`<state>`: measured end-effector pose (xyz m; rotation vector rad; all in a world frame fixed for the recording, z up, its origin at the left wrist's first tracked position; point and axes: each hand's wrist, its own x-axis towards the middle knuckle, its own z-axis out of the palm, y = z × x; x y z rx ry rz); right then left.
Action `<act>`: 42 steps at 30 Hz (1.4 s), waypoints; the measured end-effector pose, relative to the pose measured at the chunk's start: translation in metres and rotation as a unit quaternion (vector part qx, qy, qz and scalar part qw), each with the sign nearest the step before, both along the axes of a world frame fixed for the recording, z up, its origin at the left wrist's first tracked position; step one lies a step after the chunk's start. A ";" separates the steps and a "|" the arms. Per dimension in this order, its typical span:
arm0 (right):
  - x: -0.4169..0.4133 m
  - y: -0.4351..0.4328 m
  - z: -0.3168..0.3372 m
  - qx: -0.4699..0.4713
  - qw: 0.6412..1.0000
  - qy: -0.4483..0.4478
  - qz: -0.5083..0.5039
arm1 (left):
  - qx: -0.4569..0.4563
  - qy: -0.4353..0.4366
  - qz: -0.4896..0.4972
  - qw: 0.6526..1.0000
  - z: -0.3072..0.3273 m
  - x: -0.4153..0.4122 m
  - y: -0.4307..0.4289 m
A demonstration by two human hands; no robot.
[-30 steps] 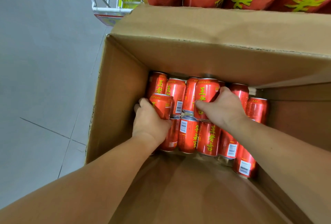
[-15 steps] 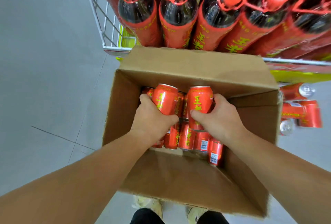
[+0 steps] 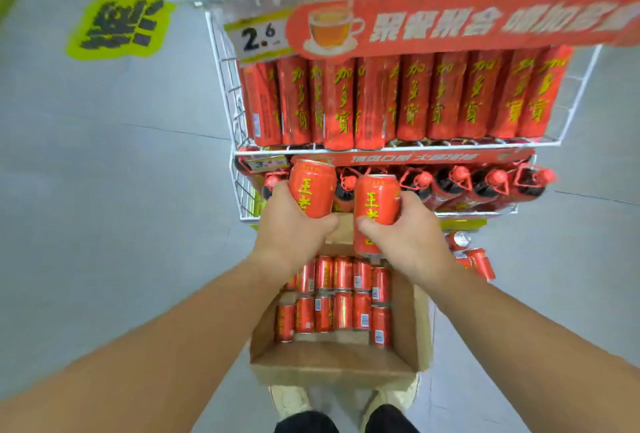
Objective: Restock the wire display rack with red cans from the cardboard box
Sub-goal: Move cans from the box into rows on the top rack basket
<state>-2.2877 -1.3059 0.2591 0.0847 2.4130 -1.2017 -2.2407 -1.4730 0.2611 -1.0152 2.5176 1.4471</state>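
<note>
Gripping a red aluminium drink can with yellow characters (image 3: 313, 188) in the left hand (image 3: 294, 228), thumb and fingers wrapped round its lower half, slightly tilted, raised in front of the lower tiers of the white wire display rack (image 3: 221, 86) but not yet set on any shelf. Clasping a second, matching red can (image 3: 375, 204) in the right hand (image 3: 408, 235) just beside the first, likewise wrapped round and held up clear of the box. Looks like the carrying step of one more round: picked, lifted, not placed. Below and between the forearms, leaves two rows of red cans (image 3: 341, 297) standing against the far wall of the open brown cardboard box (image 3: 332, 363), with the near part of its floor bare; judging by that, a good share already out and plenty left to shift. Shows the rack's middle shelf packed edge to edge with tall slim red cans (image 3: 408, 100) and the tier under it lined with dark bottles with red caps (image 3: 485, 183); cannot tell from here which slot takes the short cans. Further right, on the grey floor (image 3: 104, 225) beside the box, a few loose red cans (image 3: 478, 261) lying on their sides, also unshelved.
</note>
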 end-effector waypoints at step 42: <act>-0.236 0.021 0.582 -0.079 0.947 0.310 0.016 | 0.009 0.318 0.001 0.948 0.577 -0.231 0.020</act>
